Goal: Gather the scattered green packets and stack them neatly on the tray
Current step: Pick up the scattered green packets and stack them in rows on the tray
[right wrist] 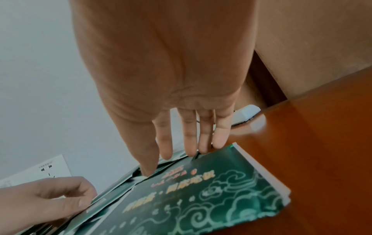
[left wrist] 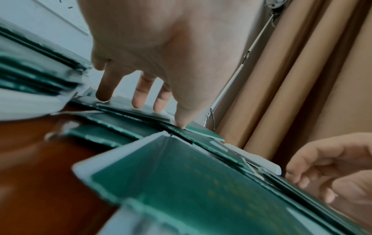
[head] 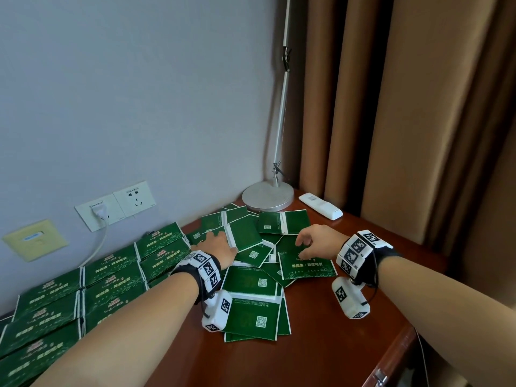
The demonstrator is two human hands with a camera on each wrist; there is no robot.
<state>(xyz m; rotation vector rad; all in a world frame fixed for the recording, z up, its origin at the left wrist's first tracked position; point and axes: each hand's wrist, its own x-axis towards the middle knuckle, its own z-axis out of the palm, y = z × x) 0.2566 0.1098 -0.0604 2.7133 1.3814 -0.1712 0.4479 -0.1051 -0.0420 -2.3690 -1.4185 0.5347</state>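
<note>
1. Head view: a loose pile of green packets lies in the middle of the reddish wooden surface, reaching toward its far edge by the wall. More packets lie in neat overlapping rows along the left side of the surface. The left hand rests flat on the pile, fingers spread and nearly straight, palm down. The right hand hangs over a packet printed with gold characters on the pile's right side, fingers bent downward toward it; whether they touch it I cannot tell here. A silver lamp base and a white remote sit at the far right corner, brown curtains behind.

2. Left wrist view: the left hand's fingertips press on packet edges, fingers extended, gripping nothing. The right hand shows at the right edge, fingers loosely curled over the pile.

3. Right wrist view: the right hand's fingers are straight, pointing down, their tips at the far edge of the gold-printed packet; the thumb tip meets the packets just beside it. This grip encloses nothing. The left hand lies at the lower left, fingers bent onto packet edges.
</note>
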